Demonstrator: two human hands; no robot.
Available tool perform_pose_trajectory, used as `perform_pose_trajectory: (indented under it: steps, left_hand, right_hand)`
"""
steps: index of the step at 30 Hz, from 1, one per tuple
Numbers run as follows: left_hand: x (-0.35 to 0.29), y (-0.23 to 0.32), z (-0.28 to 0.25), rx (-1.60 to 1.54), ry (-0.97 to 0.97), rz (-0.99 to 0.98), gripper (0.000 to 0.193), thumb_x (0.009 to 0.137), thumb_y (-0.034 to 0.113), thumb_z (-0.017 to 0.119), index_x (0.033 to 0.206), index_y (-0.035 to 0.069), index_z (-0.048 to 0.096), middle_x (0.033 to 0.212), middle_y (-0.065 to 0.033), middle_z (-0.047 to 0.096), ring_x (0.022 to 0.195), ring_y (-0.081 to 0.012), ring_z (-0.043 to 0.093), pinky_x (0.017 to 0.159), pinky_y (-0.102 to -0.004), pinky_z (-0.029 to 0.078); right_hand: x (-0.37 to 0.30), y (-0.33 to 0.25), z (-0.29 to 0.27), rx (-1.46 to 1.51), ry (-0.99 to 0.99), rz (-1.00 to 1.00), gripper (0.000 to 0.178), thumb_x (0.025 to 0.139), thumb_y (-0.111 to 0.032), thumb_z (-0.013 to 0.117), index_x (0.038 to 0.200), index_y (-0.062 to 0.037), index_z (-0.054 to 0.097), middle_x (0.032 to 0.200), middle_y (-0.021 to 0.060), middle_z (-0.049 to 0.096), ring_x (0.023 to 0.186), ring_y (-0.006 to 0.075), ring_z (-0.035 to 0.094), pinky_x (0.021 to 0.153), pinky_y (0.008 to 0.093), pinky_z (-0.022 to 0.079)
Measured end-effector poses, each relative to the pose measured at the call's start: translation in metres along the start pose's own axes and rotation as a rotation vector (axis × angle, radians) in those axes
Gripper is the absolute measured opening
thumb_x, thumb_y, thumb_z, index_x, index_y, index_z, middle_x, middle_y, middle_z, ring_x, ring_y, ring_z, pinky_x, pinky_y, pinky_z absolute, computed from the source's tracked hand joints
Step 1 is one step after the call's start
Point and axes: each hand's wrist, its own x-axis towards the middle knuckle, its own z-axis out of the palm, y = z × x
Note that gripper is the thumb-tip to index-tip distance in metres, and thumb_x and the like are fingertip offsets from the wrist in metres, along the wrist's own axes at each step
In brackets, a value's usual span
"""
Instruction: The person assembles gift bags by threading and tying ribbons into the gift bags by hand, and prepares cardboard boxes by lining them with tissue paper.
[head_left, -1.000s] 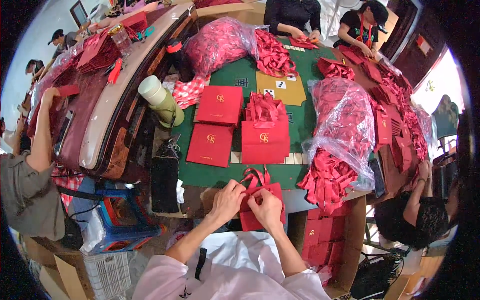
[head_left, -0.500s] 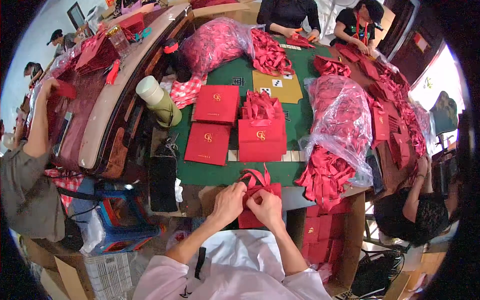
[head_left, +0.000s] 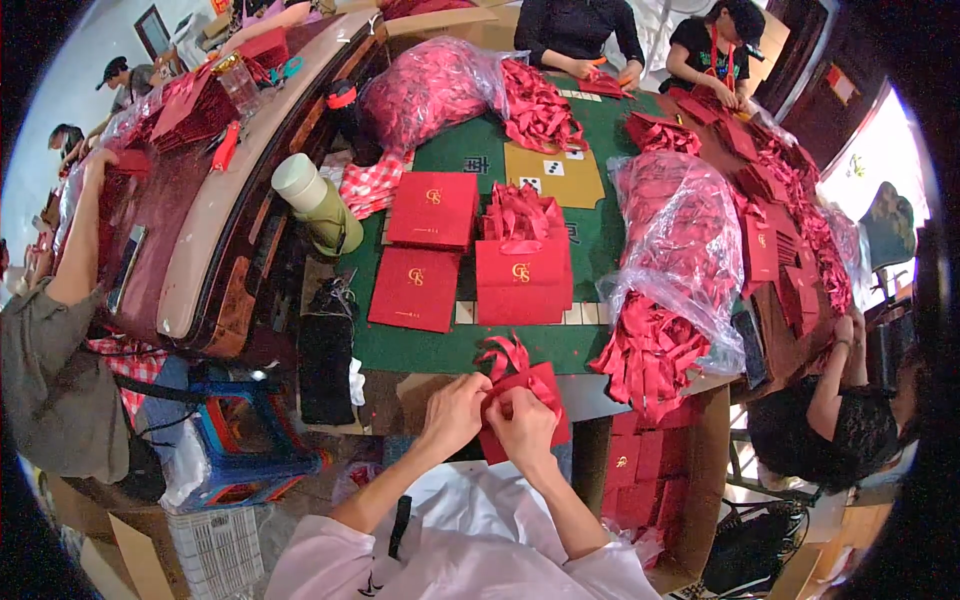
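Both hands work close together at the table's near edge on a small red paper bag (head_left: 548,392) with a red ribbon loop at its top. My left hand (head_left: 458,412) pinches the bag's upper left edge, fingers closed. My right hand (head_left: 522,420) is closed on the bag's front near the ribbon; the fingertips hide what exactly they pinch. The bag tilts, its top leaning left. Beyond it stands a stack of red bags (head_left: 522,290) with ribbon handles. To its left lie two piles of flat red bags (head_left: 415,290) with gold print.
A clear plastic sack of red ribbons (head_left: 680,230) lies at the right, another sack (head_left: 430,95) at the far left. A green bottle (head_left: 320,205) leans at the table's left side. A cardboard box (head_left: 710,480) holds red bags below right. Several people work around.
The bag in my hands has turned, its top now leaning left. My right hand has shifted slightly left and down, and my left hand has moved slightly.
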Motion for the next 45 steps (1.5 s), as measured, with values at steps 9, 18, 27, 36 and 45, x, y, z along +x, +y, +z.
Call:
perform_pose_trajectory:
  steps: [9,18,27,36,45]
  left_hand:
    - [0.001,0.005,-0.004,-0.084,-0.014,0.017,0.011,0.086,0.001,0.054,0.095,0.002,0.060,0.091,-0.0160,0.064,0.088,-0.0350,0.064,0.076,-0.0419,0.051]
    - [0.005,-0.003,-0.001,-0.186,-0.088,-0.016,0.009,0.089,0.004,0.056,0.098,0.002,0.059,0.087,-0.0154,0.067,0.080,-0.0301,0.068,0.068,-0.0381,0.053]
    - [0.003,0.006,-0.002,-0.116,-0.013,0.009,0.018,0.083,0.009,0.070,0.097,0.003,0.060,0.081,-0.0119,0.065,0.062,-0.0221,0.062,0.057,-0.0337,0.048]
    - [-0.007,0.005,0.013,-0.072,0.127,0.245,0.009,0.081,0.011,0.071,0.083,0.006,0.063,0.083,-0.0092,0.061,0.079,-0.0292,0.063,0.068,-0.0391,0.051]
    - [-0.001,0.006,0.009,-0.116,-0.026,0.161,0.014,0.080,0.012,0.074,0.083,0.003,0.064,0.081,-0.0110,0.063,0.073,-0.0278,0.063,0.065,-0.0363,0.051]
  right_hand:
    - [0.007,0.013,-0.011,0.298,-0.216,0.194,0.016,0.076,-0.018,0.073,0.079,-0.0034,0.066,0.071,0.0135,0.068,0.066,0.0282,0.068,0.061,0.0392,0.053]
    - [0.000,0.009,-0.004,0.173,-0.034,-0.030,0.012,0.080,-0.008,0.073,0.083,-0.0016,0.063,0.072,0.0121,0.067,0.063,0.0226,0.067,0.058,0.0337,0.052]
    - [0.022,-0.006,-0.041,0.242,-0.066,-0.067,0.010,0.083,-0.010,0.069,0.091,-0.0046,0.066,0.085,0.0128,0.061,0.077,0.0331,0.062,0.066,0.0415,0.051]
    - [0.064,0.028,-0.047,0.040,-0.531,-0.137,0.024,0.084,-0.030,0.066,0.085,-0.0076,0.073,0.086,0.0154,0.068,0.080,0.0340,0.066,0.071,0.0445,0.051]
    - [0.074,0.046,-0.018,0.296,-0.325,0.016,0.021,0.081,-0.025,0.072,0.080,-0.0040,0.072,0.075,0.0141,0.064,0.071,0.0285,0.064,0.067,0.0372,0.050]
